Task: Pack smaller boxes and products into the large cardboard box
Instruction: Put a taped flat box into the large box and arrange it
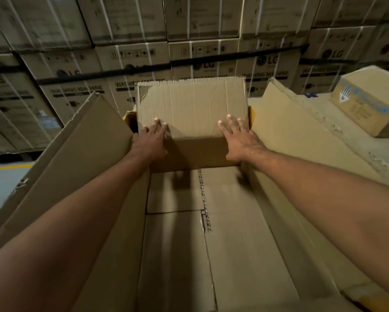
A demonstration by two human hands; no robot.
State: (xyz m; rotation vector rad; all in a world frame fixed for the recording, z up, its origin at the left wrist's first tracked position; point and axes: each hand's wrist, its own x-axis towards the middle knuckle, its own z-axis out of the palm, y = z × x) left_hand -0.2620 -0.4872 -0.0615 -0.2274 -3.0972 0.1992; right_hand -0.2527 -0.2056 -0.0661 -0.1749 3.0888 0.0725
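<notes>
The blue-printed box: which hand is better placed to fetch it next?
Right, probably. The right hand lies nearer the blue-printed box, beyond the right flap; the left hand would reach across.

You are facing a far wall of stacked, white-strapped brown cardboard washing-machine cartons point(130, 23), filling the whole background. A black band point(148, 66) is running across the stack from left to right. At the left, a grey floor point(2, 190) is showing a yellow painted line point(8, 167).
</notes>
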